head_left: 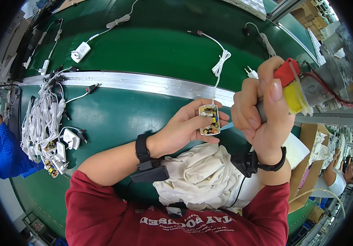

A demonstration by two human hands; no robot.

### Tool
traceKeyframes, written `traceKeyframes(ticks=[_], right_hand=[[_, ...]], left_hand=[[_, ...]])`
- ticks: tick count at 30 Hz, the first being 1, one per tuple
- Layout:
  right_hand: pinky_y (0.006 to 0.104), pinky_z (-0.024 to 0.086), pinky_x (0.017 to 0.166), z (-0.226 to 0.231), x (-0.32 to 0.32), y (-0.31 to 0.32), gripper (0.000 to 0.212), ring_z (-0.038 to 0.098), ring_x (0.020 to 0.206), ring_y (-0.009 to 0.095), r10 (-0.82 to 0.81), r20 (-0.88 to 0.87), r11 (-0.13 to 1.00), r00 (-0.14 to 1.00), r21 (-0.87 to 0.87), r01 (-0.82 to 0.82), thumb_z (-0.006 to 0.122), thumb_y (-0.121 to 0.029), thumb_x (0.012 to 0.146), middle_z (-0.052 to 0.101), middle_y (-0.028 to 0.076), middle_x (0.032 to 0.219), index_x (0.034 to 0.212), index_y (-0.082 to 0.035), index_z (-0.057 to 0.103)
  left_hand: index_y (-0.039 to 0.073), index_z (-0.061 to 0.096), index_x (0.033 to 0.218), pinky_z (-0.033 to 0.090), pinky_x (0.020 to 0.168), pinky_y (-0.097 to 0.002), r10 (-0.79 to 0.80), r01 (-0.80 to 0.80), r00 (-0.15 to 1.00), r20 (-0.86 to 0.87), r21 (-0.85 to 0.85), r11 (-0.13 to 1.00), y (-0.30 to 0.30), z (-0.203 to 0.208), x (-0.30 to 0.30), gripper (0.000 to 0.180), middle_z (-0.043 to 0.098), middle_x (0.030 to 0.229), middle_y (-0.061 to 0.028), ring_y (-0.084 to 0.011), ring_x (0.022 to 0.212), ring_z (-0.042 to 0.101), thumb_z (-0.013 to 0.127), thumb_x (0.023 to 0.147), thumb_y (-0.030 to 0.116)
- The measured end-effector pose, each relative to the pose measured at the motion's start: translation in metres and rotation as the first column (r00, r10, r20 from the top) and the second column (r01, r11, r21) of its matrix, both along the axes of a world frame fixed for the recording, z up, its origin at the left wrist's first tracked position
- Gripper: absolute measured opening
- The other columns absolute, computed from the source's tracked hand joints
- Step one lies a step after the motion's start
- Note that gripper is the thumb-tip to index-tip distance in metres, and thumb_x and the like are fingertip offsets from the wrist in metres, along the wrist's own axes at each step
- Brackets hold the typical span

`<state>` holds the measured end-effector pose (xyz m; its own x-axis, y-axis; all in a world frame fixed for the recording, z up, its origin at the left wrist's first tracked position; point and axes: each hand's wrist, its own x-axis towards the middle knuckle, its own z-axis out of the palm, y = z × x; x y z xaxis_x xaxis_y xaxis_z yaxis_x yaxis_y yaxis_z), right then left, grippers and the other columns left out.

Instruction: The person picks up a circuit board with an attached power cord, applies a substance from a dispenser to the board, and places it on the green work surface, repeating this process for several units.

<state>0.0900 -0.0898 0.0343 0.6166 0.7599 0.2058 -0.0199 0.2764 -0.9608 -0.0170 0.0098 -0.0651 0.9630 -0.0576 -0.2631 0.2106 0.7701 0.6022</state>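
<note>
My left hand (188, 123) holds an opened power adapter (209, 119), its circuit board facing up in a white half-shell. The thumb lies across the board's components. A white cable (221, 63) runs from the adapter's far end onto the green belt. My right hand (262, 106) is wrapped round a grey handheld tool (324, 88) with a red block, a yellow band and red and black wires. Beside the adapter's near right corner shows a light-blue tip (227, 126), apparently the tool's. The fingers hide most of the grip.
A heap of bundled white adapter cables (43, 110) lies at the left. Beyond the metal rail (143, 82), several adapters, one a white plug (80, 52), rest on the green belt (156, 41). Crumpled white cloth (201, 174) covers my lap. A cardboard box (305, 164) stands right; people sit at both sides.
</note>
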Motion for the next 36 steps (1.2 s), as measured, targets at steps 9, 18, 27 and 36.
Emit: traceKeyframes(ticks=[9,18,27,36], right_hand=[[0.0219,0.022,0.032,-0.001,0.002,-0.001,0.034,0.025,0.034,0.006,0.012,0.043,0.999,0.999,-0.031,-0.01,0.043,-0.042,0.095,0.032,-0.002,0.046,0.096,-0.009,0.035],[0.0213,0.023,0.033,-0.015,-0.004,0.0,0.035,0.027,0.034,0.006,0.074,0.104,0.997,0.992,-0.013,-0.073,0.043,-0.043,0.095,0.033,-0.002,0.047,0.094,-0.01,0.033],[0.0215,0.023,0.033,-0.016,0.0,-0.002,0.036,0.028,0.034,0.006,0.091,0.029,0.996,0.995,-0.007,-0.091,0.045,-0.045,0.094,0.033,-0.001,0.047,0.095,-0.01,0.033],[0.021,0.024,0.033,-0.01,0.001,-0.002,0.047,0.029,0.033,0.006,0.04,0.062,0.999,0.997,-0.031,-0.038,0.042,-0.046,0.095,0.033,-0.002,0.047,0.112,-0.002,0.035]], left_hand=[[0.004,0.037,0.13,0.053,0.088,-0.0391,0.003,-0.001,1.0,0.028,-0.08,0.997,0.0,-0.003,0.001,0.036,0.052,0.123,-0.0148,-0.0218,0.114,0.053,0.043,0.094,0.01],[0.003,0.033,0.133,0.046,0.098,-0.046,-0.027,0.046,0.996,0.089,-0.219,0.975,-0.001,-0.003,0.0,0.039,0.047,0.122,-0.0125,-0.0222,0.114,0.052,0.039,0.097,0.015],[0.003,0.033,0.133,0.046,0.098,-0.0465,-0.018,0.035,0.997,0.077,-0.225,0.974,-0.002,-0.006,0.001,0.039,0.048,0.119,-0.0118,-0.0212,0.11,0.053,0.039,0.097,0.016],[0.003,0.035,0.131,0.047,0.097,-0.0456,-0.007,0.017,0.998,0.057,-0.172,0.985,-0.002,-0.009,0.004,0.038,0.049,0.119,-0.0115,-0.0205,0.109,0.054,0.042,0.096,0.015]])
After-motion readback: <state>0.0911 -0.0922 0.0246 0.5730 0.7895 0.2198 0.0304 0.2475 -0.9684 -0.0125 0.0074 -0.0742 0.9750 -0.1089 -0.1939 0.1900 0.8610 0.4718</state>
